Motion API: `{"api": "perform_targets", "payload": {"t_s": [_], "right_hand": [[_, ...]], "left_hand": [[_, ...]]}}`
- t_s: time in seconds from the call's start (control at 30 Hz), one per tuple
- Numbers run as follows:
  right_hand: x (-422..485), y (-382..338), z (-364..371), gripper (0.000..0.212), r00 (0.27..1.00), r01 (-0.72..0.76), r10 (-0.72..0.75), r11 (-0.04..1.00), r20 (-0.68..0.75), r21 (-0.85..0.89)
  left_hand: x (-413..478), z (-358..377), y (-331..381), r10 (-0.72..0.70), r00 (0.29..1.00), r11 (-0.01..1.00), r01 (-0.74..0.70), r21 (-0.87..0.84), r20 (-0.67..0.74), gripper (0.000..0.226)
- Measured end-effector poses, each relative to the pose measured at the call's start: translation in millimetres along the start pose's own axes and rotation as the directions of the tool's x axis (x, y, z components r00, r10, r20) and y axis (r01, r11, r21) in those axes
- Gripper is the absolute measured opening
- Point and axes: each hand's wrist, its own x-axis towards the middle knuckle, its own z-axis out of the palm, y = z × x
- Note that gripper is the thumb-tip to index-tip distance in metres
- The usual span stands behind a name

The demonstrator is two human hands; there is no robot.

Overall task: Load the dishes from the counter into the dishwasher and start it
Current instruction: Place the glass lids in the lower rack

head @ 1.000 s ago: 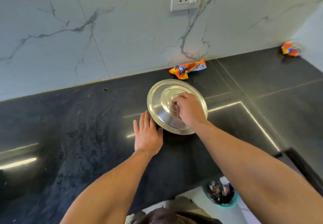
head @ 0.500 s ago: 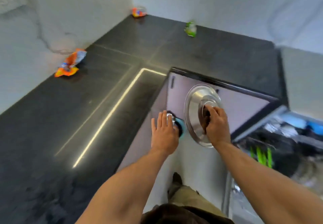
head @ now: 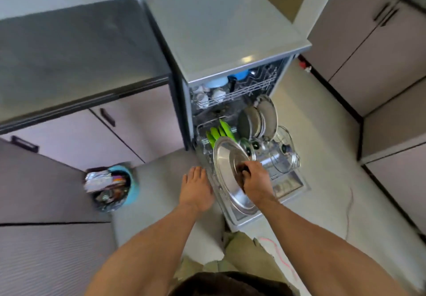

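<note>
My right hand [head: 255, 183] grips the knob of a large round steel lid [head: 227, 175], held on edge above the pulled-out lower rack [head: 285, 171] of the open dishwasher [head: 221, 30]. That rack holds green plates [head: 219, 132], steel plates [head: 258, 120] and glass lids [head: 282, 150]. White cups [head: 208, 97] and blue bowls [head: 230, 78] sit in the upper rack. My left hand [head: 196, 189] hovers flat with fingers apart, just left of the steel lid, holding nothing.
The dishwasher's lowered door [head: 290, 185] juts over the floor in front of my legs. A blue bin [head: 113, 188] full of rubbish stands to the left. The dark counter [head: 76, 48] and cabinets [head: 69, 138] run along the left, with more cabinets [head: 368, 42] on the right.
I have lifted the steel lid off the counter and turned right to the open dishwasher. The lid is now tipped on edge over the lower rack, and my left hand has followed beside it.
</note>
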Motion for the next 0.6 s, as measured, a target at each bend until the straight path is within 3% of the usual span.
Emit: {"api": "perform_targets", "payload": {"t_s": [0.13, 0.37, 0.5, 0.6], "right_hand": [[27.7, 53.7, -17.4, 0.025, 0.986, -0.163, 0.161, 0.985, 0.041, 0.057], [65.3, 136.2, -2.7, 0.025, 0.931, -0.364, 0.356, 0.920, 0.079, 0.148], [87.5, 169.9, 20.8, 0.023, 0.834, -0.525, 0.551, 0.792, 0.004, 0.313], [106.1, 189.4, 39.5, 0.033, 0.739, -0.593, 0.673, 0.650, 0.002, 0.475]], "left_hand": [[39.8, 26.3, 45.7, -0.005, 0.992, 1.000, 0.005, -0.004, 0.128, 0.071], [88.6, 76.7, 74.5, -0.036, 0.978, 0.999, 0.036, 0.004, 0.206, 0.073], [118.9, 100.9, 74.0, 0.000, 0.973, 0.999, -0.009, 0.038, 0.230, 0.074], [134.9, 116.9, 73.1, 0.048, 0.962, 0.995, -0.069, 0.069, 0.268, 0.073]]}}
